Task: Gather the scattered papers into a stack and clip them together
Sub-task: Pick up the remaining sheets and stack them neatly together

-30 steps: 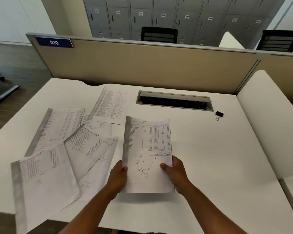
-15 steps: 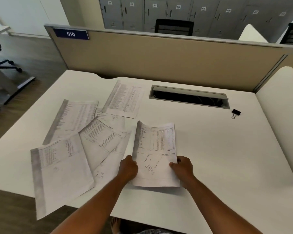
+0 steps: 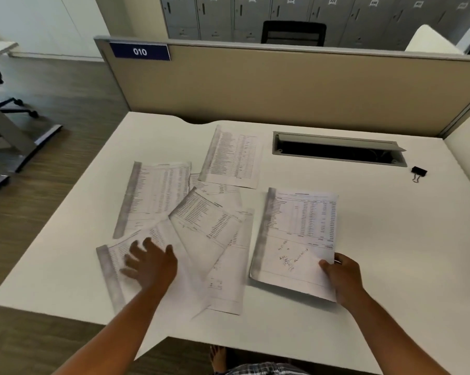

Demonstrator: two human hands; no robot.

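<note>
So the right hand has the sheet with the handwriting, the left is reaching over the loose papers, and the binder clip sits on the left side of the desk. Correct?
Not quite: the head view shows the binder clip on the right side of the desk, just past the cable slot. The rest holds: the right hand holds the handwritten sheet, and the left hand reaches over the loose papers.

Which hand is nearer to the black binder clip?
Right. The right hand holds a sheet below-left of the binder clip; the left hand is far across the desk.
</note>
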